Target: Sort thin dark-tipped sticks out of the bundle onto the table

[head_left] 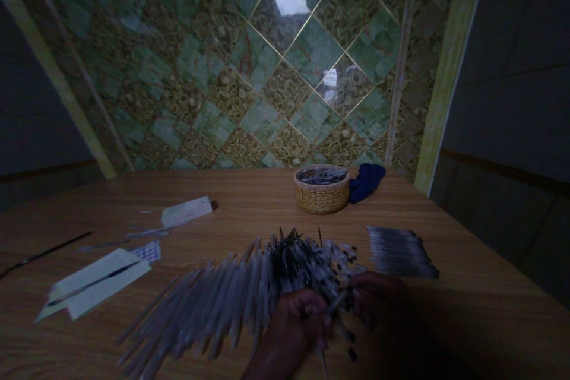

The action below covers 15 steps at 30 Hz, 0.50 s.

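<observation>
My left hand (pixel 296 323) is closed, its fingers pinching one end of a clear pen (pixel 337 303). At the pen's other, dark end are the closed fingers of my right hand (pixel 376 295); shadow hides part of that hand. Just beyond both hands spreads a pile of clear pen barrels (pixel 214 297), with a cluster of black pen parts (pixel 289 261) on its right half. Some loose small black pieces (pixel 351 353) lie near my right hand. A neat row of pens with dark ends (pixel 401 252) lies to the right.
A wicker basket (pixel 321 199) filled with pens stands at the back, beside a dark blue cloth (pixel 367 181). On the left are folded papers (pixel 98 282) with a dark pen on them, a white paper packet (pixel 187 211) and a thin black stick (pixel 48 252). A tiled wall (pixel 267 71) rises behind the table.
</observation>
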Available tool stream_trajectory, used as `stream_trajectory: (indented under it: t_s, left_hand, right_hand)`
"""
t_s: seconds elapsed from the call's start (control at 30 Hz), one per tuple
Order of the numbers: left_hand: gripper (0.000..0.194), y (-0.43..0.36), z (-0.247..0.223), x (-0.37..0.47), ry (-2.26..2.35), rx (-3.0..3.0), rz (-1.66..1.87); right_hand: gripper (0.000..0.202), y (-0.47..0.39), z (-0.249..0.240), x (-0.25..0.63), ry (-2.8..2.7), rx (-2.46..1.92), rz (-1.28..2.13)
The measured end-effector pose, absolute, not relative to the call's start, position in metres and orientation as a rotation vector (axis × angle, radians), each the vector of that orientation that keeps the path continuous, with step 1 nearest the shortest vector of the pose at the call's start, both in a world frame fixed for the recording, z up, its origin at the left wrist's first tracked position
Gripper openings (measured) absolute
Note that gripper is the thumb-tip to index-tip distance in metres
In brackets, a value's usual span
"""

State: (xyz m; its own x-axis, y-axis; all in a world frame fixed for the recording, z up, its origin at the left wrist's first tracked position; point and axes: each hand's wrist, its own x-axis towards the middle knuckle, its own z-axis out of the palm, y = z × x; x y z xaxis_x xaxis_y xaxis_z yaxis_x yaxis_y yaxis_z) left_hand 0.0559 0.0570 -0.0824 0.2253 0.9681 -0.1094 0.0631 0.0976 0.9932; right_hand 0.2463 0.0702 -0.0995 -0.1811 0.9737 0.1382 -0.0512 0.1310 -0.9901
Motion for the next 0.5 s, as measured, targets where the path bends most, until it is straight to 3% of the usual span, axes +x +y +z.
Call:
stream_trajectory:
  t_s: [0.23, 0.37, 0.5]
  left_hand:
    - [0.008, 0.052, -0.073, 0.058, 1.149, 1.335, 0.892]
    - [0.007, 0.049, -0.071, 0.058, 1.171, 1.375, 0.85]
    - [0.01, 0.05, -0.073, 0.058, 1.172, 1.391, 0.813]
  right_hand:
    - [0.022, 0.074, -0.106, 0.255, -1.458, -0.983, 1.342]
    - [0.015, 0.074, -0.106, 0.26, -1.607, -1.05, 1.276]
    - [0.02, 0.063, -0.105, 0.257, -1.539, -1.202, 1.166]
